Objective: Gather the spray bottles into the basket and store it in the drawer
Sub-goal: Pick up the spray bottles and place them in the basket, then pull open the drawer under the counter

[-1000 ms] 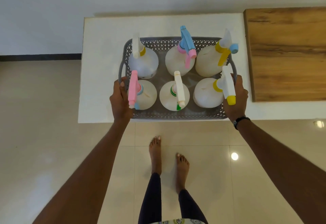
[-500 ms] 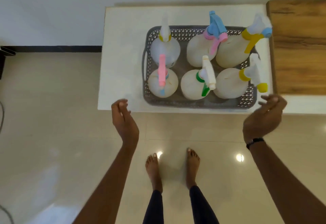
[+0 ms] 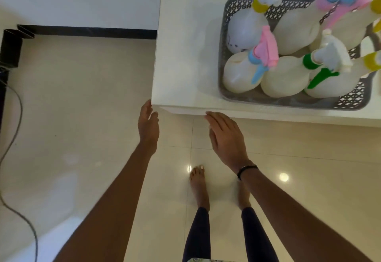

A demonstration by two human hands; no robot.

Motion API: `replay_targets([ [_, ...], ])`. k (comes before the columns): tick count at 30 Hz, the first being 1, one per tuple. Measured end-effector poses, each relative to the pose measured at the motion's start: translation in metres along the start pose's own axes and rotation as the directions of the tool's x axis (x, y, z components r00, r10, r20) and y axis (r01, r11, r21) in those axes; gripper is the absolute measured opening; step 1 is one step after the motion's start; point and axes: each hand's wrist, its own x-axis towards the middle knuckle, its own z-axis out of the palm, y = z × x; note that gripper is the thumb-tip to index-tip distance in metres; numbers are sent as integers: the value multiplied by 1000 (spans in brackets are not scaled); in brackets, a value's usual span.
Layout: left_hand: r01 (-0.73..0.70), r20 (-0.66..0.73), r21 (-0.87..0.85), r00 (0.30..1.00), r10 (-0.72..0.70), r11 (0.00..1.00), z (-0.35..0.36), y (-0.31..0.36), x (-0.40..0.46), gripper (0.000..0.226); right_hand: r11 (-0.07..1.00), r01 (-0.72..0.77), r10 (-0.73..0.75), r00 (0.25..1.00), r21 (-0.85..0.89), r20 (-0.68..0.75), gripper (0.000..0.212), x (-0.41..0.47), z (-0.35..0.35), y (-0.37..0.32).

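Bare forearms, no sleeves, running up from the bottom of the frame to a left hand (image 3: pixel 148 126) and right hand (image 3: pixel 225 138) without rings. Thin black band (image 3: pixel 246 170) round the right wrist. Dark leggings (image 3: pixel 196 235) at lower centre, bare feet (image 3: pixel 199 186), pale polish on the toenails, a patterned hem at the bottom edge.

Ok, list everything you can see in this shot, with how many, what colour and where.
spray bottles: at least five showing, whitish bodies with pink, blue, yellow, green and white triggers, standing in the basket, top right, partly cut off by the edge
basket: one, grey, perforated, on the cabinet top
cabinet top: one, white, upper right
cable: one, grey, on the floor at far left
skirting: black strip along the wall base
floor: glossy beige tiles
bracelet: one, black, on the right wrist
left hand: open, empty, at the cabinet's near corner
right hand: open, empty, below the front edge
feet: two, bare, on the tiles
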Motion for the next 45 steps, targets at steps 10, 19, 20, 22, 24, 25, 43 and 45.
replay_targets([
  [10, -47, 16, 153, 999, 45, 987, -16, -3, 29, 46, 980, 96, -89, 995, -177, 50, 49, 7, 3, 5],
  [19, -346, 145, 455, 938, 315, 821, -33, 7, 47, 45, 974, 93, -85, 995, -204, 47, 49, 11, 4, 5],
  [20, -373, 170, 465, 928, 332, 803, -35, 8, 50, 44, 973, 99, -91, 995, -210, 46, 48, 11, 4, 6],
  [22, -423, 215, 490, 906, 365, 762, -37, 11, 58, 43, 969, 109, -101, 994, -222, 47, 48, 12, 5, 8],
  [24, -457, 243, 527, 889, 388, 717, -39, 13, 64, 42, 967, 110, -103, 994, -231, 43, 47, 12, 6, 8],
  [25, -470, 259, 541, 882, 394, 697, -40, 15, 66, 42, 967, 106, -100, 994, -234, 37, 47, 12, 7, 8],
  [43, -531, 382, 621, 847, 369, 576, -43, 13, 67, 39, 969, 60, -53, 998, -239, 38, 49, 6, 24, 1],
  [45, -500, 358, 628, 866, 348, 597, -44, 5, 61, 37, 975, 36, -25, 998, -218, 55, 47, 4, 24, 3],
])
